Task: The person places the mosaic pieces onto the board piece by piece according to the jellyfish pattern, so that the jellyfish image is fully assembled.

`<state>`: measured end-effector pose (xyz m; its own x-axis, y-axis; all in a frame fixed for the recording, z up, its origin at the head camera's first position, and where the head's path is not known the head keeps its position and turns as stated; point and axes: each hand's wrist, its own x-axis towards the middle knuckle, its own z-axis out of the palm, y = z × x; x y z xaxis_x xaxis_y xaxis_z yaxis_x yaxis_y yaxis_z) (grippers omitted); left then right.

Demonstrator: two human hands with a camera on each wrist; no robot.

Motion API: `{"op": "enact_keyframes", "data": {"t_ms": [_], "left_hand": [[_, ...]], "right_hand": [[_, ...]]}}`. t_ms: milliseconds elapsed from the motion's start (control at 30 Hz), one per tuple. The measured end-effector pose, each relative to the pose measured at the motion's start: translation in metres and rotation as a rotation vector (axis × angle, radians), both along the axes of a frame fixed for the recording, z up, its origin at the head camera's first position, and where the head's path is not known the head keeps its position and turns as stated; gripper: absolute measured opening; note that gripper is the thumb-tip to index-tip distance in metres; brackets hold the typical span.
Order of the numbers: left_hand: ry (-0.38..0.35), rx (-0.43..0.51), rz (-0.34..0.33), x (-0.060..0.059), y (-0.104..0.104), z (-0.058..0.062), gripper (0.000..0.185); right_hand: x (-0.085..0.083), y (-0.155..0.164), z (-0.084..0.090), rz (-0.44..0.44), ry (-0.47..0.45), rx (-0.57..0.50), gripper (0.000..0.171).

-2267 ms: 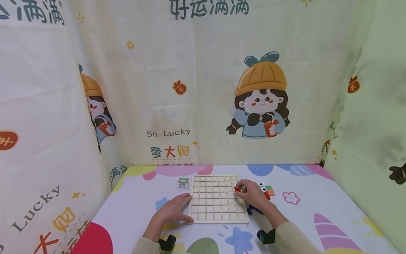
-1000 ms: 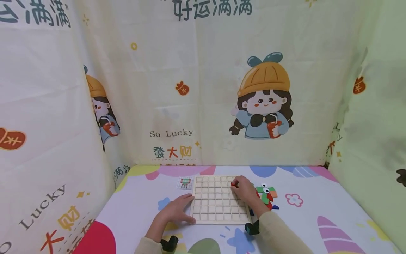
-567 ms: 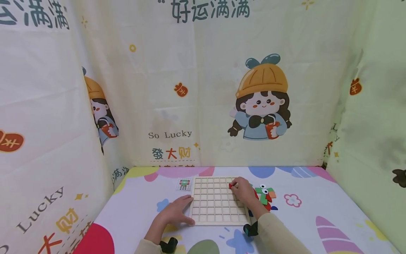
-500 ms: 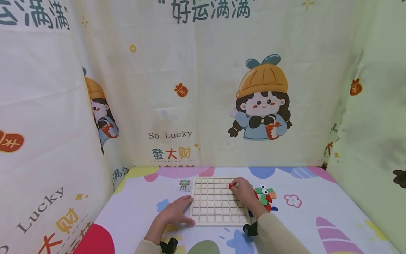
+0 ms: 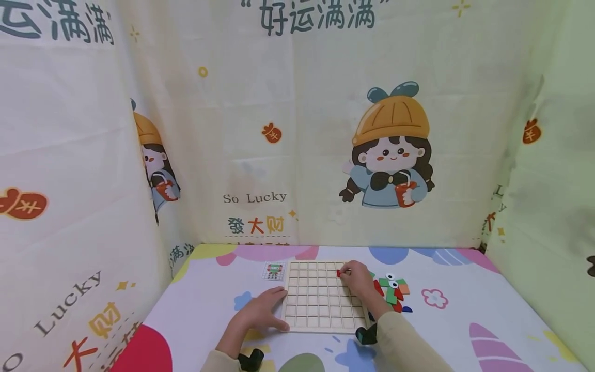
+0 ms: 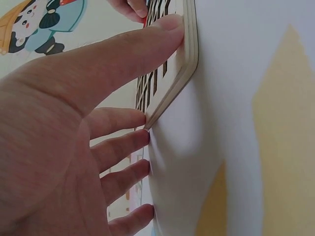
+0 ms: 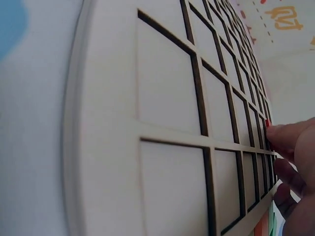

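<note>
Hands first: the right hand [image 5: 357, 276] is over the far right part of the wooden grid board [image 5: 321, 297], fingers curled and pinching a small red piece [image 5: 339, 272] right at a cell near the board's far edge. You can see a sliver of that red bit under the fingertip in the right wrist view too [image 7: 268, 124]. Whether it's fully seated in the cell, I can't tell, it's too small.

Compared with a couple of seconds back, that hand was at the board's right edge with the red piece held over the rim, close to the pile. Since then it has gone left and a bit farther in, so the piece now sits over the grid itself. Over the last half second it has barely budged.

The left hand [image 5: 262, 310] hasn't really changed: fingers spread and laid flat, thumb pressed on the near left corner of the board [image 6: 189, 54], the other fingers lying against its left edge on the tablecloth [image 5: 465, 310]. It holds nothing, just presses.

Loose coloured pieces [image 5: 390, 292] (green, red, orange, plus two googly eyes) lie on the cloth just right of the board, now clear of the right hand where earlier it partly covered them. A little pattern card [image 5: 273, 270] lies just off the board's far left corner, same spot as before.
</note>
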<state>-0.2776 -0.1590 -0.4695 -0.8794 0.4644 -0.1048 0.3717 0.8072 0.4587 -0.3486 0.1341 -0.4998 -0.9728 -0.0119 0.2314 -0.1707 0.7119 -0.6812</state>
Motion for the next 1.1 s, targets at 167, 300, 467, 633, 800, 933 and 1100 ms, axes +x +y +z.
{"op": "enact_keyframes", "data": {"t_ms": [167, 300, 467, 633, 800, 933, 1100], "left_hand": [[-0.007, 0.001, 0.015, -0.002, 0.001, -0.001, 0.09], [-0.005, 0.007, 0.018, -0.002, 0.001, -0.002, 0.09], [0.004, -0.001, 0.014, -0.002, 0.001, -0.001, 0.09], [0.006, -0.005, 0.017, -0.002, 0.0, 0.0, 0.091], [0.003, -0.001, 0.022, -0.002, 0.001, 0.001, 0.091], [-0.005, -0.001, 0.02, -0.003, 0.002, 0.0, 0.091], [-0.009, -0.006, 0.028, -0.002, 0.001, -0.004, 0.09]], "right_hand": [[0.001, 0.006, 0.0, 0.072, 0.01, -0.036, 0.006], [0.006, 0.013, 0.003, 0.082, 0.007, -0.052, 0.007], [0.013, 0.025, 0.004, 0.052, -0.002, -0.032, 0.007], [0.018, 0.042, 0.007, 0.016, 0.014, 0.031, 0.008], [0.021, 0.063, 0.012, -0.033, -0.042, 0.076, 0.012], [0.026, 0.08, 0.015, -0.084, -0.057, 0.123, 0.013], [0.035, 0.093, 0.016, -0.093, -0.101, 0.112, 0.017]]}}
